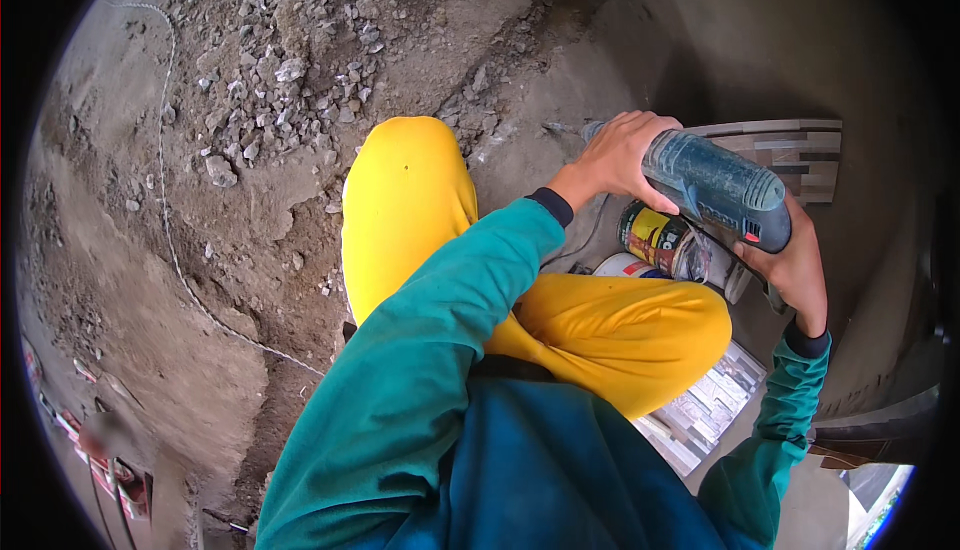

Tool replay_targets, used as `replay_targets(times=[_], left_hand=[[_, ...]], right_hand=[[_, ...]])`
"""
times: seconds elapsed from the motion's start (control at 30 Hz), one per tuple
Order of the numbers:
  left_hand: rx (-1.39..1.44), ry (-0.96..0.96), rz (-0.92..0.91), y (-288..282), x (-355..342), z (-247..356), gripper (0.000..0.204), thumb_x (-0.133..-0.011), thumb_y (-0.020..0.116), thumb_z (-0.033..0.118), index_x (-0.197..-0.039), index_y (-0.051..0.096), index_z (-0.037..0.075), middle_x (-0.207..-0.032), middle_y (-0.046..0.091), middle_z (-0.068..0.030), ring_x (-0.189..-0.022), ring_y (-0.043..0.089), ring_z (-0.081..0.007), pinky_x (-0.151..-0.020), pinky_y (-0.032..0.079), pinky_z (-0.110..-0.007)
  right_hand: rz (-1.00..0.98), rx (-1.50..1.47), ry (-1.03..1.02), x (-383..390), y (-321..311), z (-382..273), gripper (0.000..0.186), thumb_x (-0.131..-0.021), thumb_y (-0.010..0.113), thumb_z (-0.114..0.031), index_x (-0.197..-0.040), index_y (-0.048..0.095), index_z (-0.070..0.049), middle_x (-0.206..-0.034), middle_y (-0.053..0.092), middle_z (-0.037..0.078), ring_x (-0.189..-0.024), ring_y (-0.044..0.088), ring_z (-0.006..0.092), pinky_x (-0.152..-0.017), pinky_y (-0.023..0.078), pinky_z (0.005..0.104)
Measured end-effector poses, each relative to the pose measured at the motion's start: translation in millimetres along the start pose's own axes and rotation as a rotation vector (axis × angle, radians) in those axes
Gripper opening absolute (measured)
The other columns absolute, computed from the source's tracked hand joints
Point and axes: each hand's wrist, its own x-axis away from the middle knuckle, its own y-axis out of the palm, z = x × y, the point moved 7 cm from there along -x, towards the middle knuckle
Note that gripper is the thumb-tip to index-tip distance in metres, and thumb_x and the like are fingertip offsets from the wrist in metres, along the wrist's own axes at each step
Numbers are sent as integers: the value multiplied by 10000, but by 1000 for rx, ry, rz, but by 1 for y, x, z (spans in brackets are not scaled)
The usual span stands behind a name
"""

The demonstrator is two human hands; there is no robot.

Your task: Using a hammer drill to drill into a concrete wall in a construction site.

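Observation:
My left hand point(632, 155) is closed around the front of a blue power drill point(715, 185), whose thin bit points left toward the cracked, dusty concrete. The fingers of my right hand point(800, 270) wrap round the drill's rear handle at the right. Just below the drill lie a black and yellow can point(655, 235) and a white tub point(628, 268) partly hidden by my yellow-trousered knee. A striped tile board point(780, 155) stands behind the drill. A dark cord runs below my left wrist; I cannot tell where it connects.
Rubble point(300, 70) covers the ground ahead and to the left. A twisted rope or cord point(170, 200) runs along the left side. Another tile panel point(705, 410) lies beside my right knee. A dark curved edge is at the far right, and blurred items sit at the lower left.

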Motion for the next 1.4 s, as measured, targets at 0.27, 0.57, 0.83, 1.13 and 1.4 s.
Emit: replay_targets(times=[0.27, 0.57, 0.83, 1.13, 1.4], left_hand=[[-48, -85, -157, 13, 1, -3, 956, -450, 917, 452, -1257, 539, 105, -1129, 614, -140, -1077, 577, -363, -963, 433, -466], [-84, 53, -49, 2, -21, 10, 929, -447, 917, 403, -1251, 546, 121, -1105, 611, -126, -1067, 562, -342, -953, 421, -436], [-111, -15, 133, -9, -29, -19, 933, -427, 919, 411, -1230, 552, 109, -1079, 605, -124, -1035, 564, -334, -929, 426, -420], [-152, -70, 20, 14, -48, -33, 933, -434, 902, 460, -1242, 565, 139, -1062, 593, -102, -1037, 552, -318, -921, 412, -418], [-146, -79, -101, 31, -36, -34, 920, -442, 901, 456, -1249, 572, 164, -1084, 583, -108, -1055, 540, -316, -914, 413, -424]], right_hand=[[-88, -150, 82, 7, 5, 19, 588, -656, 817, -18, -1181, 563, 58, -1079, 660, 150, -986, 615, 206, -929, 466, 325], [-42, -163, -32, 2, -13, 18, 554, -663, 787, 23, -1173, 570, 44, -1060, 665, 111, -971, 598, 175, -920, 456, 305], [-41, -11, -199, -42, -23, 1, 602, -679, 801, -11, -1224, 549, 40, -1074, 656, 122, -973, 602, 186, -932, 453, 311], [-47, -59, -63, -60, -29, 50, 521, -701, 823, -59, -1155, 584, 36, -1039, 674, 112, -945, 621, 158, -889, 481, 307], [16, -154, 60, -32, -9, 79, 469, -695, 792, -18, -1117, 598, 46, -1004, 694, 110, -912, 644, 153, -854, 500, 294]])
